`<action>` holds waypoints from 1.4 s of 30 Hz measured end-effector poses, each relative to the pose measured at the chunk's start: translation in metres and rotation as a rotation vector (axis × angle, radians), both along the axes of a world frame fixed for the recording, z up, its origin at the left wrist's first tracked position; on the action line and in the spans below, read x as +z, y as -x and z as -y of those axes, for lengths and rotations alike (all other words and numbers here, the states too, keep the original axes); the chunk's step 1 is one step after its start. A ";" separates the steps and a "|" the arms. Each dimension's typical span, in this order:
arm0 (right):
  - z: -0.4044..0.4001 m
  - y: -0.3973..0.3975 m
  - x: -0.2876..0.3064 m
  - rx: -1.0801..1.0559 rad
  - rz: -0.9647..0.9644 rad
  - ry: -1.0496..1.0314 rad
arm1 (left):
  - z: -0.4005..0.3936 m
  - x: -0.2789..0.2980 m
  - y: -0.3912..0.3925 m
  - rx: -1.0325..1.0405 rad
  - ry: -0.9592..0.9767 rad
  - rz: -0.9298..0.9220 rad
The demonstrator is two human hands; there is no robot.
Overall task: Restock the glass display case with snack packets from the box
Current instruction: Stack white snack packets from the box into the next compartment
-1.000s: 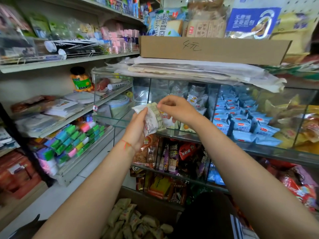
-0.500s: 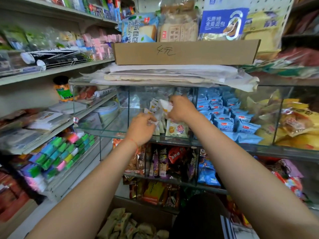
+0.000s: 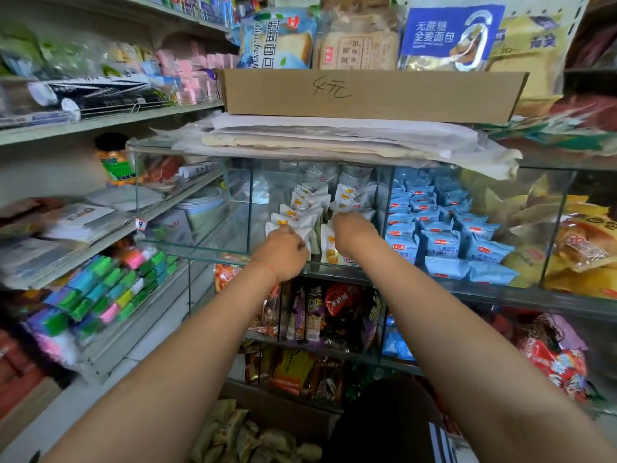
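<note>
The glass display case (image 3: 240, 252) stands at chest height. Its middle compartment holds rows of white snack packets (image 3: 309, 202) with yellow print. My left hand (image 3: 283, 252) is at the compartment's front edge and grips a few white packets (image 3: 305, 233), which stick out above and to the right of my fist. My right hand (image 3: 354, 232) reaches a little deeper, its fingers curled over the top of a white packet (image 3: 355, 213); the fingertips are hidden. The cardboard box (image 3: 247, 436) with tan packets lies on the floor below my arms.
Blue packets (image 3: 440, 242) fill the compartment to the right, with yellow bags (image 3: 587, 248) beyond them. A cardboard tray (image 3: 370, 95) and stacked papers lie on the case's top. Dark snack bags (image 3: 334, 315) fill the lower shelf. Shelves of coloured erasers (image 3: 100, 295) line the left side.
Both hands have moved forward and down into the middle compartment with the white packets. The view has come closer to the case.
</note>
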State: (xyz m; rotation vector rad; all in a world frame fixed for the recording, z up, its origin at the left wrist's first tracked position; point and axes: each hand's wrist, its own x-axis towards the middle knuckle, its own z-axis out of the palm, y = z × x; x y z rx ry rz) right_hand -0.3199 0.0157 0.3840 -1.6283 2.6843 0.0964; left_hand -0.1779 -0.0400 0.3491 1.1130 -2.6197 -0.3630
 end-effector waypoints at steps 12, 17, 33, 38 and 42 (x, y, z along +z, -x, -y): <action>-0.003 0.000 -0.005 -0.019 -0.024 -0.065 | 0.009 0.000 0.013 -0.020 -0.037 0.228; -0.014 -0.015 0.005 0.058 -0.006 0.192 | 0.000 -0.001 -0.002 -0.049 0.026 -0.054; -0.021 -0.166 -0.272 0.234 0.666 0.164 | -0.043 -0.246 -0.174 0.462 -0.440 0.080; -0.009 -0.164 -0.384 0.057 0.733 -0.211 | -0.032 -0.342 -0.181 0.433 -0.636 0.150; -0.014 -0.163 -0.460 -0.100 0.710 -0.562 | -0.032 -0.409 -0.176 0.453 -0.837 0.186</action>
